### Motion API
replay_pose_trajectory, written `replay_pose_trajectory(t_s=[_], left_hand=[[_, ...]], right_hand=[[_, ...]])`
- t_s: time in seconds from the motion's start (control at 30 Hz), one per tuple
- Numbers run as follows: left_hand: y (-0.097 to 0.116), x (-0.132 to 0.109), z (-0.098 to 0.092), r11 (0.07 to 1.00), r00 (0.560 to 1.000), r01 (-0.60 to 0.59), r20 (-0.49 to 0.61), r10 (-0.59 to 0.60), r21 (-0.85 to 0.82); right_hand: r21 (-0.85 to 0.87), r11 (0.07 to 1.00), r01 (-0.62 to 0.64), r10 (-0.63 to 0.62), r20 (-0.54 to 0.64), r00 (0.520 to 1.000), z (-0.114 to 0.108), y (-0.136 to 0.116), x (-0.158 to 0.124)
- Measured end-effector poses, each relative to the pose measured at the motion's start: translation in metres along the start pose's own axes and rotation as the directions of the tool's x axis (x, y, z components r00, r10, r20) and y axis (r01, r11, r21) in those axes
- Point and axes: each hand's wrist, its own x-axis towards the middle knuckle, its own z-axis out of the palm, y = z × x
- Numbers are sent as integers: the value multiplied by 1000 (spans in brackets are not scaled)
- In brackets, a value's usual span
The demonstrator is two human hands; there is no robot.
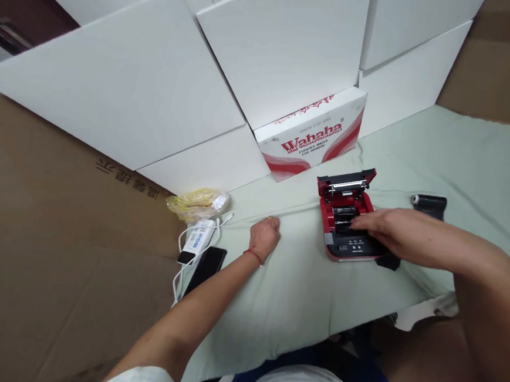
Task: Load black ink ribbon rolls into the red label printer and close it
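An open red-and-black portable printer (344, 227) sits on a pale green cloth (299, 300), its hinged lid standing up at the far side. Black rolls lie in its compartment. My right hand (380, 224) reaches over the printer, with its fingertips on or just above the black rolls; I cannot tell whether it grips one. My left hand (265, 236) rests curled into a fist on the cloth, left of the printer, with a red string around the wrist. A black cylindrical roll (428, 204) lies beyond the printer to the right.
A white power bank (197, 239) with white cables and a black smartphone (205, 268) lie at the cloth's left edge, by a yellow plastic bag (196, 204). A white-and-red Wahaha water carton (307, 135) and white panels stand behind. Brown cardboard (58, 228) lies left.
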Motion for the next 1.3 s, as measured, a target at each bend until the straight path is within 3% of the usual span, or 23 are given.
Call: replay_pose_trajectory(t_s=[0.1, 0.23, 0.37, 0.47, 0.53, 0.67, 0.8, 0.9, 1.07, 1.17, 1.3], left_hand=[[0, -2, -2, 998, 1000, 3, -20, -4, -64], [7, -3, -13, 986, 998, -25, -57, 16, -167], [27, 5, -41, 937, 979, -134, -187, 76, -322], [50, 16, -69, 842, 928, -269, -359, 96, -468], [68, 19, -85, 789, 911, -311, -403, 89, -530], [101, 2, -101, 681, 924, -363, -342, 173, -636], [124, -27, -95, 632, 892, -434, -207, 403, -642], [135, -33, -92, 699, 871, -444, -87, 483, -561], [144, -22, -102, 821, 877, -416, 66, 476, -391], [139, -22, -103, 805, 891, -399, 21, 453, -439], [119, -37, -92, 728, 910, -411, -199, 364, -549]], right_hand=[[30, 996, 89, -90, 54, 994, 7, -7, -7], [29, 999, 35, -36, 44, 998, 19, -10, -6], [16, 998, 56, -56, -24, 998, 26, -7, -15], [-6, 997, 82, -82, -91, 993, 27, -5, -21], [-21, 999, 33, -36, -156, 987, 24, -2, -21], [32, 994, -107, 112, -246, 963, 14, 6, -15], [160, 985, -65, 93, -177, 980, 7, 9, -4], [163, 984, -71, 97, -158, 983, 4, 8, 8], [119, 986, -116, 127, -89, 988, -1, 14, 20], [122, 985, -119, 116, 28, 993, -7, 20, 20], [71, 988, -140, 132, 109, 985, -10, 24, 20]])
